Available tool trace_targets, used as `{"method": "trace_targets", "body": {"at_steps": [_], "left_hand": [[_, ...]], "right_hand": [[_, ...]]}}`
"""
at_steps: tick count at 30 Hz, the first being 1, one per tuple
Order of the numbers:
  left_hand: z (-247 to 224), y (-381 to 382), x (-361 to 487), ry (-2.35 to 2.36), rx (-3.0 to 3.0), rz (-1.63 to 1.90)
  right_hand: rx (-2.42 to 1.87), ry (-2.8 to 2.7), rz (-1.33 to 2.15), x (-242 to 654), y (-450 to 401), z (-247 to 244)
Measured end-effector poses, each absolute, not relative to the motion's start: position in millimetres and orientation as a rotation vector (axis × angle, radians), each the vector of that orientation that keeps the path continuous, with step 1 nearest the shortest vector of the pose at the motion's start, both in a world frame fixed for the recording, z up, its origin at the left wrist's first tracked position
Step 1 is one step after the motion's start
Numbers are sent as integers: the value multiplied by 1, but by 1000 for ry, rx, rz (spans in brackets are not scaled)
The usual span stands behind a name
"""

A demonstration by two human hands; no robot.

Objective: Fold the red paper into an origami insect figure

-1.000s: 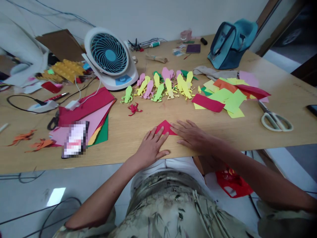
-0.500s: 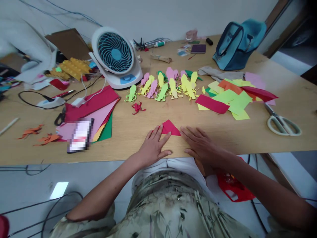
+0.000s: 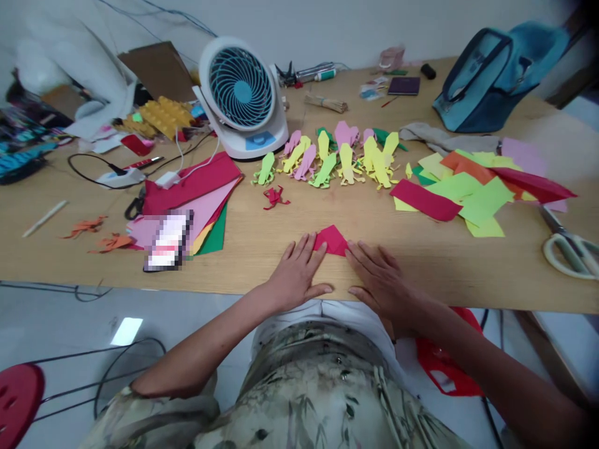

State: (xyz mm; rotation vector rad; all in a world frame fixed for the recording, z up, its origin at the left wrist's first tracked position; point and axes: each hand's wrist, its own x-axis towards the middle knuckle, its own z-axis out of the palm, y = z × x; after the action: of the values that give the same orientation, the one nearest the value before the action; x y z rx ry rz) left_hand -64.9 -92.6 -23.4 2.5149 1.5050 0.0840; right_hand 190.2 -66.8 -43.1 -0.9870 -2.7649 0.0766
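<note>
A small folded piece of red paper (image 3: 331, 241) lies flat on the wooden table (image 3: 262, 249), close to its front edge. My left hand (image 3: 297, 272) rests palm down with its fingers spread, fingertips on the paper's left side. From the other side, my right hand (image 3: 381, 274) lies flat, its fingertips touching the right corner. Beyond the paper sits a small red folded-paper figure (image 3: 275, 197). Several green, yellow and pink paper figures (image 3: 346, 163) stand grouped behind it.
Loose coloured sheets (image 3: 482, 193) and scissors (image 3: 568, 243) lie to the right, near a blue bag (image 3: 491, 81). At left are a phone (image 3: 168, 240), stacked paper (image 3: 191, 181), orange figures (image 3: 112, 242) and a power strip (image 3: 121, 179). A white fan (image 3: 243, 93) stands behind.
The camera view has turned, so the table items sit differently in the picture. Both hands stay on the red paper, whose outline now looks more compact, with its right corner lying closer in.
</note>
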Motion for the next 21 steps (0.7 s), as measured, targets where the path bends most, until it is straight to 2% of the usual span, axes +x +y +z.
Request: {"method": "trace_targets", "body": {"at_steps": [7,11,15,21], "left_hand": [[-21,-88,-81,1414,2524,110],[-18,-71,-85,1495,2451,362],[-12,-42,-81,1593,2389,557],[-9,-18,-82,1362,2326,666]], "right_hand": [[-1033,-2774,102,189,-81,-35],[-963,-2719,180,185,-59,-17],[-891,-2595,467,170,2,-1],[-796,-2648,904,144,66,8]]}}
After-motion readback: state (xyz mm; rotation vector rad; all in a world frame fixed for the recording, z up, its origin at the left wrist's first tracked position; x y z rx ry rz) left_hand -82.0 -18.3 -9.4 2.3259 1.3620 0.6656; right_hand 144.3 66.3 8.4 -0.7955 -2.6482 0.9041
